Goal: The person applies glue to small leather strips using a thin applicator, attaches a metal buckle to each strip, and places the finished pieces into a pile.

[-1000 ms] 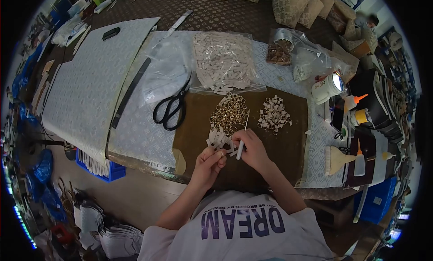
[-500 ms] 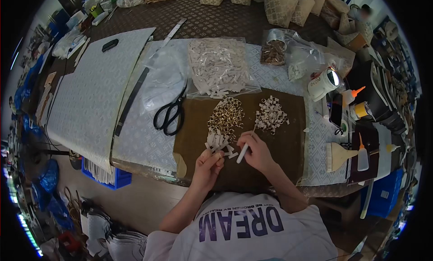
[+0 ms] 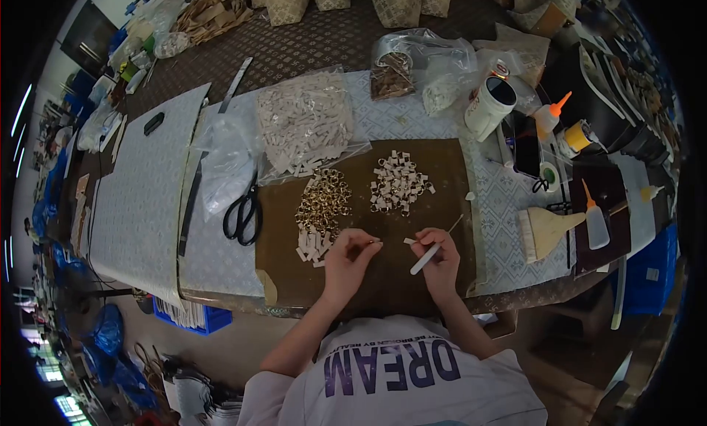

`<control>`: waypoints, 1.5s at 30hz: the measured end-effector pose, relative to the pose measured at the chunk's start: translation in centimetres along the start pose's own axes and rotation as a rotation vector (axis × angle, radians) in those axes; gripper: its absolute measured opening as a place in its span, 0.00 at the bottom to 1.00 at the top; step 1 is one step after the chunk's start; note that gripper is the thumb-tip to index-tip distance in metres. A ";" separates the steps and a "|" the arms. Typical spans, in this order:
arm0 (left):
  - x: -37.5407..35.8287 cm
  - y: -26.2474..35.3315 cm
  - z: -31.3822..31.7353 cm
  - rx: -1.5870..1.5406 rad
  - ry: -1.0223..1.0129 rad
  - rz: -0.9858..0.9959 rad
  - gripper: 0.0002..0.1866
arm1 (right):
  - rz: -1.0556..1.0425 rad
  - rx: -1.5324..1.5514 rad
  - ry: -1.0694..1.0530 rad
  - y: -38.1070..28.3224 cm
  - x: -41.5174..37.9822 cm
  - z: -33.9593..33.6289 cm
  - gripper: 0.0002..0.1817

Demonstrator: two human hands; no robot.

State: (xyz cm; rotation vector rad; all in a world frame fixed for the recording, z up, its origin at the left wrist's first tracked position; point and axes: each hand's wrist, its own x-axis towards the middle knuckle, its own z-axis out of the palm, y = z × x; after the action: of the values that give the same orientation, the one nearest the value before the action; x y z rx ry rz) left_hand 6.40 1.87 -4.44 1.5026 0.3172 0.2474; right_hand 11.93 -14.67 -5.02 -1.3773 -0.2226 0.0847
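My left hand [image 3: 350,262] is closed in a pinch above the brown mat [image 3: 280,268]; the tiny thing at its fingertips is too small to make out. Across a small gap, my right hand [image 3: 440,264] grips a thin tool with a white handle [image 3: 425,259], its slender shaft slanting up to the right. A small white strip [image 3: 409,241] also sticks out of those fingers. Near my left hand lie a heap of gold metal rings [image 3: 324,201] and loose white strips [image 3: 312,243]. Farther back is a pile of rings fitted with white tabs [image 3: 399,183].
Black-handled scissors [image 3: 241,218] lie left of the mat. Behind it rests a clear bag of white strips [image 3: 305,120]. To the right are a white jar [image 3: 490,108], a wide brush [image 3: 546,234] and a glue bottle [image 3: 596,226].
My hands have moved apart, the right one rightward with the tool now tilted the other way. A white strip now shows in my right fingers. The camera view has shifted.
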 end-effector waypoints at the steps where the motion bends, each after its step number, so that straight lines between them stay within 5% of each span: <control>1: 0.6 -0.4 0.8 0.179 -0.023 0.030 0.07 | 0.017 0.019 0.001 0.7 -0.1 -0.7 0.11; 5: 2.1 1.0 3.0 0.351 0.022 0.175 0.12 | 0.062 0.111 0.040 1.6 -0.3 -1.8 0.10; 8: 3.7 0.3 0.3 0.744 0.147 0.352 0.08 | 0.045 0.107 0.053 1.8 -0.2 -2.0 0.08; 9: 4.5 0.5 -0.8 0.968 0.190 0.544 0.08 | 0.033 0.102 0.053 1.9 -0.1 -2.1 0.08; 12: 5.5 0.3 -2.4 1.051 0.157 0.449 0.08 | 0.194 0.280 0.020 1.0 0.1 -1.6 0.07; 16: 5.7 0.5 -2.8 0.969 0.089 0.364 0.08 | 0.211 0.238 0.022 -0.2 0.7 -0.4 0.07; 19: 4.0 2.3 -1.4 0.396 0.017 -0.023 0.06 | 0.182 0.223 -0.012 -0.6 0.9 0.2 0.07; 22: 1.9 3.8 -0.6 -0.108 -0.150 -0.170 0.06 | 0.223 0.215 -0.035 -1.3 0.8 0.8 0.08; 38: -0.1 2.7 -2.5 -0.562 -0.339 -0.373 0.11 | 0.397 0.312 -0.272 -2.2 0.5 2.6 0.08; 45: -0.5 2.6 -2.7 -0.379 -0.225 -0.272 0.10 | 0.274 0.179 -0.323 -3.1 0.4 3.0 0.08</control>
State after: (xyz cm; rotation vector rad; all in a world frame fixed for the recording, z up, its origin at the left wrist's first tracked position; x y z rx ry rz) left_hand 5.09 4.37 -1.93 1.0856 0.2724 -0.0766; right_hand 11.52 -12.28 -1.39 -1.2039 -0.2868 0.5449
